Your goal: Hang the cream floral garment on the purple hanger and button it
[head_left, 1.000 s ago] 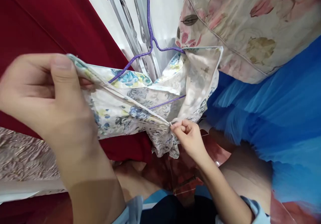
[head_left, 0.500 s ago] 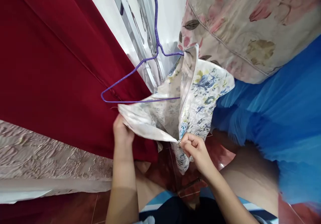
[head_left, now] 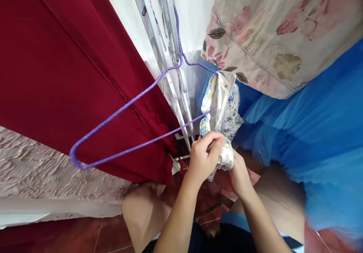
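White, blue-flowered cloth garment (head_left: 231, 113) on thin purple hanger (head_left: 141, 93)

Head view: at four o'clock, left hand (head_left: 204, 153) pinches the bunched garment; right hand (head_left: 240, 173) touches it, fingers hidden, grip unclear. A hard tug could unhook the hanger or strain seams.

From here, the garment (head_left: 231, 113) hides one end of the hanger (head_left: 154, 82) and the right hand's fingertips; the right hand (head_left: 241, 173) shows only partly.
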Tool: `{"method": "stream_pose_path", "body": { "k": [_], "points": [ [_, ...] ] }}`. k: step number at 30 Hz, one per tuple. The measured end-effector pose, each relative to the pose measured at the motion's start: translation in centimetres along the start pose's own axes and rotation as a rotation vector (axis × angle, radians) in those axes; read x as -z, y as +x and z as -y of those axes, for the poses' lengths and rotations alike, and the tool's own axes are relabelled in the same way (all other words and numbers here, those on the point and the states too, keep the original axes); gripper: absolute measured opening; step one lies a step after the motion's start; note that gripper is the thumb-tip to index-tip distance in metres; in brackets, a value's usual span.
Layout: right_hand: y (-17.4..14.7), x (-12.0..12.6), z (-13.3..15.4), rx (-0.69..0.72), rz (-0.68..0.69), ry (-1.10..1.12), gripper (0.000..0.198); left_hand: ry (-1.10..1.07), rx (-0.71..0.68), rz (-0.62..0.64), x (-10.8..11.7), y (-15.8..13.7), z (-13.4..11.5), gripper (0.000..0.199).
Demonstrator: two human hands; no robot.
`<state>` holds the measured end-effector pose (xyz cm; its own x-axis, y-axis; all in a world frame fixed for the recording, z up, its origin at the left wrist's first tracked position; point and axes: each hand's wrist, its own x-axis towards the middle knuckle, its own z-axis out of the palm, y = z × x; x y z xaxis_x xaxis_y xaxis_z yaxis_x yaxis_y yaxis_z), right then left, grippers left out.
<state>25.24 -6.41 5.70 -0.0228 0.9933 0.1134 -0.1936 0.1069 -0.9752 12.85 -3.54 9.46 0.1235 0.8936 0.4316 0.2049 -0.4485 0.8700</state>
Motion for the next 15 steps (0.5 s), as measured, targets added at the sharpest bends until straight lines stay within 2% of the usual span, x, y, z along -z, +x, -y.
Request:
{"method": "stream_pose_path", "body": {
  "k": [3,5,7,9,11,13,15],
  "points": [
    [-0.7,1.1,0.6,-0.11,0.089,0.05,0.043,0.065,-0.003,0.025,-0.8,1.4,-0.4,0.016],
    [-1.0,1.9,1.0,-0.184,0.202,-0.007,0.037,0.035,0.041,0.105,-1.1,1.6,-0.1,0.02],
    [-1.2,2.6,1.6,-0.245,0.287,-0.084,0.028,-0.091,0.123,0.244,-1.0,1.1,0.8,0.031],
    [-1.0,3.5,2.5,-0.259,0.262,-0.098,0.023,-0.247,0.195,0.34,-0.9,0.0,2.1,0.046],
    [-0.7,4.6,3.4,-0.221,0.197,-0.061,0.021,-0.366,0.257,0.38,-0.7,-1.6,3.5,0.053],
    [-0.1,6.0,4.3,-0.172,0.158,-0.039,0.017,-0.384,0.335,0.466,-0.3,-3.4,4.7,0.047],
    [0.6,7.5,5.0,-0.111,0.153,-0.087,0.012,-0.265,0.404,0.536,0.4,-5.1,5.7,0.033]
  ]
}}
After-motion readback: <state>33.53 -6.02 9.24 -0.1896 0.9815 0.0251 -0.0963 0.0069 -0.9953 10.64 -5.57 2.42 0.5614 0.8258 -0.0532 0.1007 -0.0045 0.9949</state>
